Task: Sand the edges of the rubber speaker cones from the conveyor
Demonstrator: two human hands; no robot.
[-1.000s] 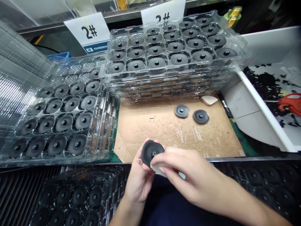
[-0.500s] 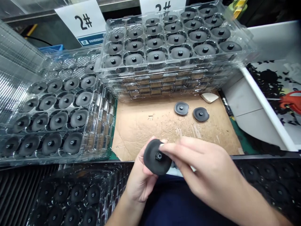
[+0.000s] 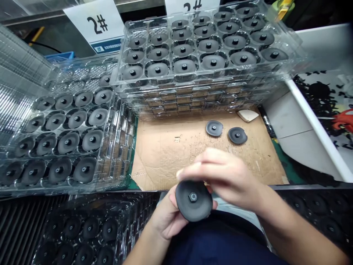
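L hand (image 3: pixel 165 221) cradles blk disc w/ center stud (image 3: pixel 198 208), fingers gripping from below, lower center of frame; R hand (image 3: pixel 223 176) now lifted off, fingers open just above it, over cardboard sheet (image 3: pixel 162 154).

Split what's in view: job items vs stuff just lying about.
Job:
black disc in the left hand, right hand over it
two loose black discs
stacked clear trays of discs
clear tray of discs on the left

Lying about:
"2#" card
pale wedge
blue bin
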